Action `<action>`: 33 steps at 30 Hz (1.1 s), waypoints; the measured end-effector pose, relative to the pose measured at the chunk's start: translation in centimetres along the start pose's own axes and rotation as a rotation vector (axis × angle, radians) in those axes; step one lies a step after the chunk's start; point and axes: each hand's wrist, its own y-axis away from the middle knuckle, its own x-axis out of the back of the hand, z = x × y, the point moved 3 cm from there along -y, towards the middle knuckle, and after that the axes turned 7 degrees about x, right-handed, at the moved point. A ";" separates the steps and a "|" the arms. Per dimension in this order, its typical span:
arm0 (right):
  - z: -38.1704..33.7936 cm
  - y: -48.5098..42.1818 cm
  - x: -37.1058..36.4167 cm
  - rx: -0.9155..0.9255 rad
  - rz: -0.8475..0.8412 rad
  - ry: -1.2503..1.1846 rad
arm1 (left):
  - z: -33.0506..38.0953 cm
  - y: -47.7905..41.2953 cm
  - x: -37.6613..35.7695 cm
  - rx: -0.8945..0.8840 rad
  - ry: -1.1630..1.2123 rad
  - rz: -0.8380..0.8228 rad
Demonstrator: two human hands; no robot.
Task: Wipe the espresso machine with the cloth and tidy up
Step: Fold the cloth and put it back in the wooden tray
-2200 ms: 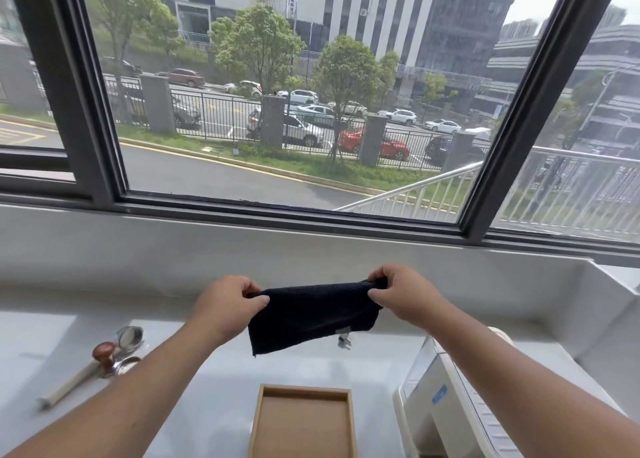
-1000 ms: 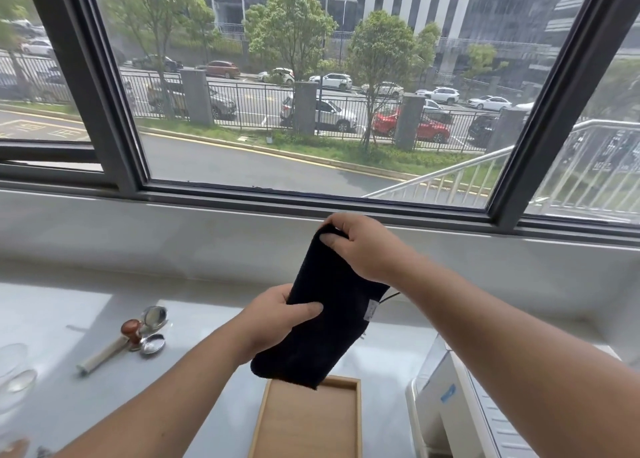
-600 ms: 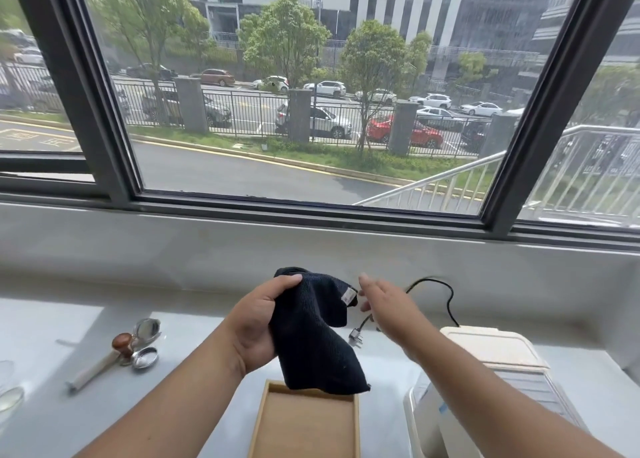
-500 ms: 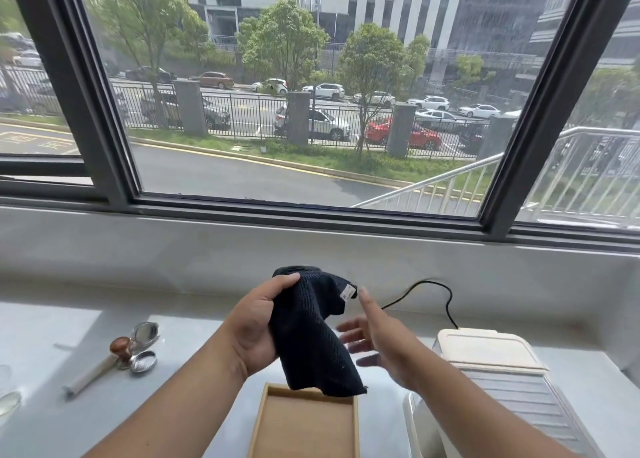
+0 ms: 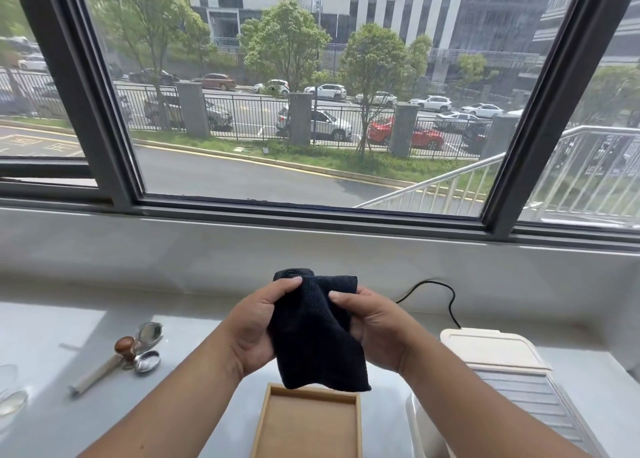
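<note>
Black cloth [image 5: 317, 333], one, gripped by left hand [image 5: 252, 329], right hand [image 5: 375, 331].

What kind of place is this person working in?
Probably a small coffee corner at a window counter: a white espresso machine, metal coffee tools and a wooden tray sit there, with a street outside.

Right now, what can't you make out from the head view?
- White ribbed espresso machine: front cut off by the bottom edge and hidden by the right forearm.
- Light wooden tray: near end cut off.
- Clear glassware: cropped at the left edge.
- Black cord: plug end unseen.
</note>
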 end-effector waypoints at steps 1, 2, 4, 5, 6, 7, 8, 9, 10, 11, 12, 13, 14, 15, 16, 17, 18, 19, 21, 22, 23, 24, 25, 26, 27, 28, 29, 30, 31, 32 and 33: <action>-0.3 -0.1 0.3 -0.002 0.043 0.026 | 0.0 0.1 0.2 0.004 -0.013 0.016; -0.5 -0.2 0.7 -0.008 0.093 0.049 | 0.1 0.2 0.5 0.004 -0.024 0.035; -0.9 -0.3 1.2 -0.025 0.168 0.104 | 0.2 0.3 1.0 0.001 -0.066 0.086; -1.0 -0.3 1.3 -0.040 0.181 0.138 | 0.3 0.4 1.2 0.001 -0.112 0.115; -1.1 -0.2 1.4 -0.058 0.183 0.175 | 0.4 0.4 1.4 0.001 -0.172 0.146; -1.3 -0.1 1.5 -0.077 0.178 0.209 | 0.5 0.4 1.6 0.002 -0.240 0.174; -1.3 0.0 1.6 -0.094 0.166 0.239 | 0.5 0.4 1.7 0.003 -0.305 0.199; -1.4 0.1 1.8 -0.108 0.146 0.267 | 0.5 0.4 1.9 0.003 -0.360 0.223; -1.5 0.2 2.1 -0.116 0.121 0.291 | 0.6 0.3 2.1 -0.001 -0.408 0.247; -1.5 0.3 2.3 -0.121 0.101 0.317 | 0.6 0.3 2.3 -0.007 -0.450 0.273; -1.6 0.3 2.5 -0.121 0.097 0.351 | 0.6 0.3 2.5 -0.014 -0.492 0.299; -1.6 0.3 2.7 -0.118 0.111 0.399 | 0.6 0.3 2.7 -0.021 -0.529 0.327; -1.6 0.2 2.9 -0.111 0.139 0.458 | 0.5 0.3 2.9 -0.028 -0.564 0.360; -1.5 0.2 3.1 -0.101 0.178 0.516 | 0.5 0.3 3.1 -0.039 -0.597 0.401; -1.4 0.2 3.3 -0.088 0.224 0.564 | 0.5 0.2 3.4 -0.053 -0.627 0.445; -1.2 0.3 3.4 -0.074 0.271 0.604 | 0.5 0.2 3.6 -0.068 -0.650 0.486; -0.9 0.3 3.5 -0.065 0.306 0.638 | 0.4 0.1 3.8 -0.084 -0.668 0.516; -0.7 0.3 3.6 -0.058 0.330 0.665 | 0.4 0.1 3.9 -0.097 -0.687 0.533; -0.3 0.4 4.0 -0.042 0.353 0.696 | 0.3 -0.1 4.1 -0.117 -0.720 0.521; -0.3 0.5 4.1 -0.033 0.349 0.701 | 0.3 -0.2 4.1 -0.120 -0.721 0.493; -0.2 0.7 4.1 -0.025 0.338 0.714 | 0.2 -0.3 4.2 -0.115 -0.714 0.456; -0.3 0.8 4.2 -0.020 0.332 0.733 | 0.2 -0.4 4.3 -0.105 -0.706 0.417; -0.4 1.0 4.4 -0.019 0.329 0.756 | 0.1 -0.3 4.3 -0.094 -0.707 0.385; -0.5 1.2 4.4 -0.022 0.324 0.779 | 0.0 -0.3 4.3 -0.086 -0.722 0.363; -0.6 1.4 4.5 -0.030 0.318 0.800 | 0.0 -0.2 4.3 -0.082 -0.749 0.352; -0.6 1.5 4.5 -0.040 0.318 0.808 | -0.1 -0.3 4.2 -0.086 -0.783 0.353; -0.6 1.6 4.5 -0.050 0.320 0.805 | -0.2 -0.3 4.2 -0.098 -0.824 0.365; -0.6 1.7 4.5 -0.061 0.320 0.807 | -0.3 -0.4 4.1 -0.121 -0.876 0.386; -0.6 1.7 4.5 -0.075 0.318 0.828 | -0.4 -0.5 3.9 -0.150 -0.937 0.416; -0.5 1.7 4.4 -0.090 0.318 0.867 | -0.5 -0.5 3.7 -0.182 -1.007 0.453; -0.4 1.7 4.4 -0.104 0.322 0.915 | -0.5 -0.6 3.5 -0.211 -1.082 0.491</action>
